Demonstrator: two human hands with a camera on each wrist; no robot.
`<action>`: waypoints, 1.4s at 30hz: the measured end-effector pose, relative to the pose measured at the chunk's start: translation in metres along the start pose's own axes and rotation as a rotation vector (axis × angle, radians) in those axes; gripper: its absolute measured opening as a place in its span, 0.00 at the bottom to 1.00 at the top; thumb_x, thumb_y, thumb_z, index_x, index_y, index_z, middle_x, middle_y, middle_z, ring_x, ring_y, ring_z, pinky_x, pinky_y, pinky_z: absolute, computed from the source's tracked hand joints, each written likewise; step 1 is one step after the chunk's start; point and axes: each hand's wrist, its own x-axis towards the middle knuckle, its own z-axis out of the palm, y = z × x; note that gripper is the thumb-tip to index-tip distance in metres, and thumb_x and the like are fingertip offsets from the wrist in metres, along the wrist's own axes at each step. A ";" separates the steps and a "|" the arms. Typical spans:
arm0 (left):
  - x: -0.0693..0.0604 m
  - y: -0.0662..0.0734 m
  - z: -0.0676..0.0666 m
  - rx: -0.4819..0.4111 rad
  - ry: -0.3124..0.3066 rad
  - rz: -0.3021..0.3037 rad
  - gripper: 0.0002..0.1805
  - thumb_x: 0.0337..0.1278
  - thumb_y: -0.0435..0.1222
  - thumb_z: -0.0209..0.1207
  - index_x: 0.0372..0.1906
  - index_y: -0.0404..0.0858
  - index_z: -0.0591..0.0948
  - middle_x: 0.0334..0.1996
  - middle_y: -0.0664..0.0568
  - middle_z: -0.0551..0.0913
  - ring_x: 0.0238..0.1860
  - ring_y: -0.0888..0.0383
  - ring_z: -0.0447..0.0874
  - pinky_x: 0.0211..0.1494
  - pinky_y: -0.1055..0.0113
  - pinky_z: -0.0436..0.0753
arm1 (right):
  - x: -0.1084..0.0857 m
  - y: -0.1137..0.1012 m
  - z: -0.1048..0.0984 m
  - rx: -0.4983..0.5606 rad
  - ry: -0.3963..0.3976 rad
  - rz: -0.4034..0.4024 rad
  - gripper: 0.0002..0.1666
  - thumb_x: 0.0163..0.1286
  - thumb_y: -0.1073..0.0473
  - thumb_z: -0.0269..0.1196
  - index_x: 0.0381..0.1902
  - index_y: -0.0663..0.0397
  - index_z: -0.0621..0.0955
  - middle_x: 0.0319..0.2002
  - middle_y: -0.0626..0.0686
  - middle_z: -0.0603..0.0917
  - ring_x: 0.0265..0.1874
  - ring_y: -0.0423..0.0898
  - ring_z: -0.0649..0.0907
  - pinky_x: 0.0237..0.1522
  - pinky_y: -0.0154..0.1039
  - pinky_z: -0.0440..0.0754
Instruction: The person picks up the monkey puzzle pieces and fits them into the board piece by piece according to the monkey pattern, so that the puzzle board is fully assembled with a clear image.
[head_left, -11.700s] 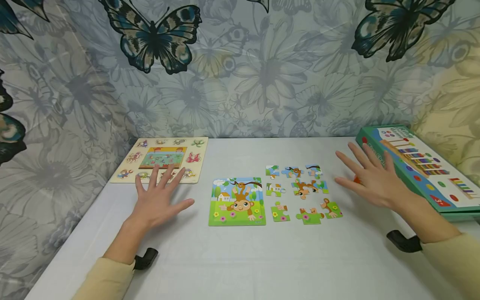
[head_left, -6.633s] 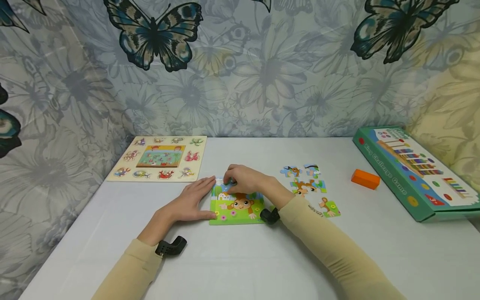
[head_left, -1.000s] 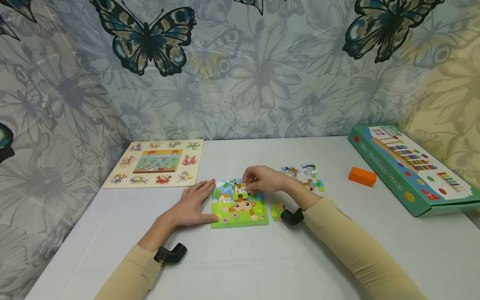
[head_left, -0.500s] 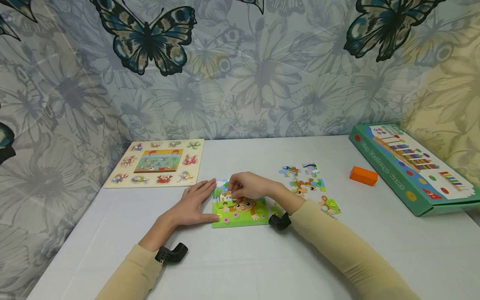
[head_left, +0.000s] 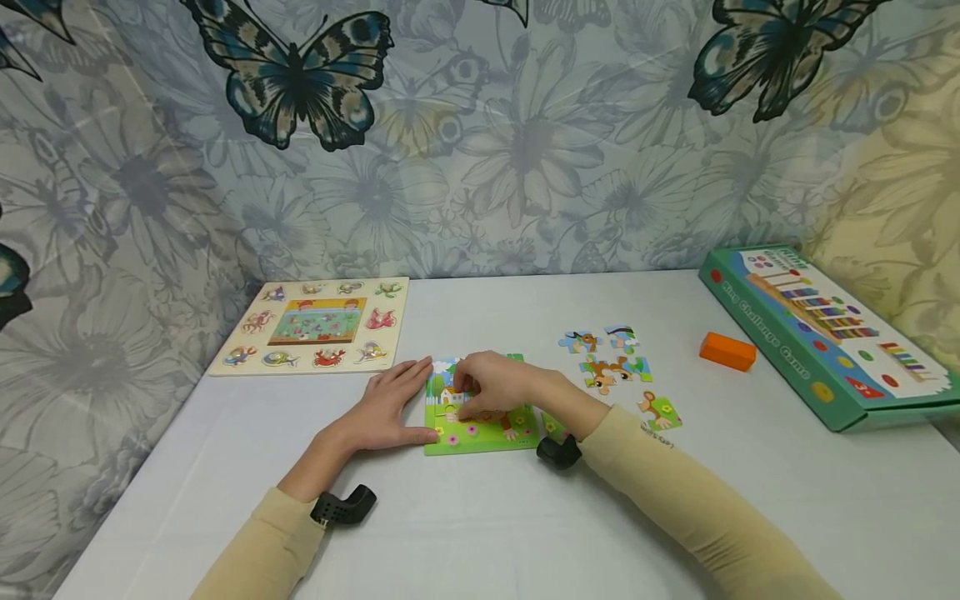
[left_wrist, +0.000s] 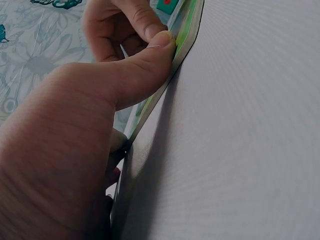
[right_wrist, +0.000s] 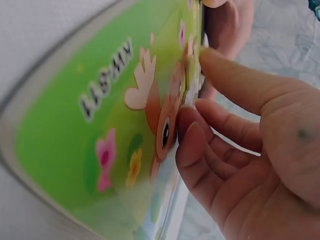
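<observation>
Clearly the board is the centre of things: it lies flat on the table, picture side up, squarely in front of the person, where both hands reach it easily. On its left part sits the house piece, over the printed house, presumably because the two pictures match. Whether it lies quite flush is hard to say, as fingers cover much of it.

The right hand comes across from the right with curled fingers and pinches this piece between thumb and fingertips, a grip that suits nudging something small and flat. The left hand is spread, its fingers straight along the board's left edge and its thumb pressed at the near corner, most likely so that the board does not slide. The hands are apart from each other, with the piece between them.

Just right of the board, the flower piece lies partly under the right wrist. Beyond it are the other loose pieces, face up and near at hand, which makes them easy to compare with the print. Farther right, the orange block and the green box stand aside, as does the animal board at the back left, out of the arms' way.
</observation>
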 end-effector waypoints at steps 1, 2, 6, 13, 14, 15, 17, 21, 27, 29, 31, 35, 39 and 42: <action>0.000 0.000 0.000 0.000 0.001 0.000 0.58 0.53 0.61 0.68 0.80 0.35 0.56 0.80 0.49 0.52 0.78 0.44 0.46 0.71 0.40 0.50 | 0.000 0.000 0.000 -0.013 0.000 -0.003 0.16 0.65 0.55 0.74 0.45 0.57 0.82 0.37 0.47 0.79 0.35 0.42 0.77 0.42 0.35 0.77; 0.000 0.000 0.000 -0.001 0.002 0.002 0.58 0.53 0.61 0.68 0.80 0.35 0.56 0.80 0.49 0.52 0.78 0.44 0.46 0.71 0.40 0.50 | 0.000 -0.001 0.001 -0.023 0.001 -0.007 0.17 0.65 0.55 0.74 0.45 0.57 0.82 0.38 0.47 0.79 0.35 0.42 0.77 0.42 0.35 0.77; 0.000 0.000 0.000 0.000 0.008 0.010 0.58 0.53 0.61 0.68 0.80 0.34 0.56 0.80 0.48 0.52 0.78 0.43 0.47 0.70 0.39 0.51 | 0.000 -0.001 0.003 -0.038 0.007 -0.007 0.16 0.65 0.56 0.73 0.46 0.57 0.82 0.38 0.47 0.78 0.36 0.42 0.76 0.43 0.34 0.77; 0.000 0.000 -0.001 -0.001 0.001 0.008 0.58 0.53 0.61 0.67 0.80 0.35 0.56 0.80 0.48 0.52 0.78 0.43 0.46 0.70 0.39 0.50 | 0.003 -0.001 0.005 -0.045 0.016 -0.002 0.14 0.67 0.58 0.72 0.47 0.57 0.83 0.39 0.47 0.78 0.37 0.41 0.76 0.45 0.34 0.77; 0.000 0.000 -0.001 -0.002 0.004 0.009 0.58 0.53 0.61 0.68 0.80 0.35 0.56 0.80 0.48 0.52 0.78 0.43 0.46 0.70 0.39 0.51 | 0.003 -0.001 0.005 -0.046 0.016 -0.004 0.14 0.67 0.58 0.72 0.47 0.58 0.83 0.39 0.47 0.78 0.37 0.41 0.76 0.45 0.34 0.77; 0.000 0.000 -0.001 -0.003 0.005 0.010 0.58 0.53 0.61 0.68 0.80 0.35 0.56 0.80 0.48 0.52 0.78 0.43 0.46 0.70 0.39 0.51 | 0.003 -0.001 0.005 -0.046 0.016 -0.008 0.14 0.67 0.58 0.72 0.47 0.58 0.84 0.39 0.47 0.78 0.37 0.41 0.76 0.44 0.34 0.77; 0.000 0.000 -0.001 -0.004 0.008 0.011 0.58 0.53 0.61 0.68 0.80 0.35 0.56 0.80 0.48 0.52 0.78 0.43 0.46 0.70 0.39 0.51 | 0.003 -0.001 0.004 -0.033 0.014 -0.015 0.14 0.67 0.58 0.72 0.47 0.58 0.84 0.39 0.47 0.78 0.37 0.41 0.76 0.44 0.34 0.77; 0.000 0.000 0.000 -0.006 0.005 0.009 0.58 0.53 0.61 0.67 0.80 0.34 0.56 0.80 0.48 0.52 0.78 0.43 0.46 0.70 0.39 0.51 | -0.001 0.003 0.000 0.008 0.018 -0.036 0.15 0.67 0.58 0.72 0.48 0.58 0.83 0.39 0.48 0.79 0.36 0.41 0.77 0.43 0.34 0.77; -0.001 0.001 -0.001 -0.009 0.014 0.013 0.58 0.52 0.61 0.68 0.79 0.33 0.57 0.80 0.47 0.54 0.78 0.41 0.47 0.70 0.39 0.51 | -0.010 0.014 -0.015 0.078 0.047 -0.036 0.17 0.68 0.59 0.70 0.52 0.60 0.82 0.43 0.50 0.82 0.38 0.41 0.79 0.45 0.36 0.78; -0.001 0.001 -0.001 -0.008 0.013 0.007 0.58 0.52 0.61 0.68 0.79 0.33 0.57 0.80 0.47 0.53 0.78 0.42 0.47 0.70 0.39 0.51 | -0.013 0.018 -0.021 0.103 0.061 -0.028 0.19 0.67 0.59 0.71 0.53 0.61 0.82 0.44 0.51 0.83 0.40 0.43 0.80 0.46 0.37 0.79; 0.000 0.001 -0.001 -0.006 0.009 -0.001 0.58 0.52 0.60 0.68 0.79 0.34 0.57 0.80 0.48 0.53 0.78 0.42 0.46 0.70 0.39 0.51 | -0.018 0.022 -0.026 0.122 0.078 -0.022 0.20 0.68 0.59 0.71 0.54 0.62 0.81 0.46 0.53 0.83 0.41 0.43 0.81 0.46 0.38 0.80; 0.001 0.000 0.000 0.005 0.010 -0.003 0.58 0.52 0.60 0.68 0.79 0.34 0.57 0.80 0.47 0.54 0.78 0.43 0.47 0.70 0.40 0.52 | -0.029 0.032 -0.041 0.151 0.105 -0.001 0.22 0.68 0.60 0.70 0.57 0.64 0.80 0.49 0.58 0.82 0.44 0.46 0.83 0.46 0.41 0.80; 0.001 0.000 0.000 0.009 0.013 0.000 0.58 0.51 0.60 0.69 0.79 0.33 0.57 0.79 0.46 0.54 0.78 0.42 0.47 0.69 0.40 0.53 | -0.042 0.047 -0.056 0.167 0.140 0.045 0.23 0.69 0.60 0.70 0.58 0.64 0.79 0.50 0.60 0.81 0.45 0.48 0.82 0.48 0.43 0.80; 0.001 0.001 0.000 0.007 0.014 0.002 0.58 0.52 0.60 0.68 0.79 0.33 0.57 0.79 0.46 0.54 0.78 0.42 0.48 0.69 0.39 0.53 | -0.051 0.059 -0.064 0.174 0.165 0.081 0.23 0.69 0.61 0.69 0.58 0.64 0.78 0.49 0.62 0.80 0.46 0.50 0.82 0.50 0.45 0.79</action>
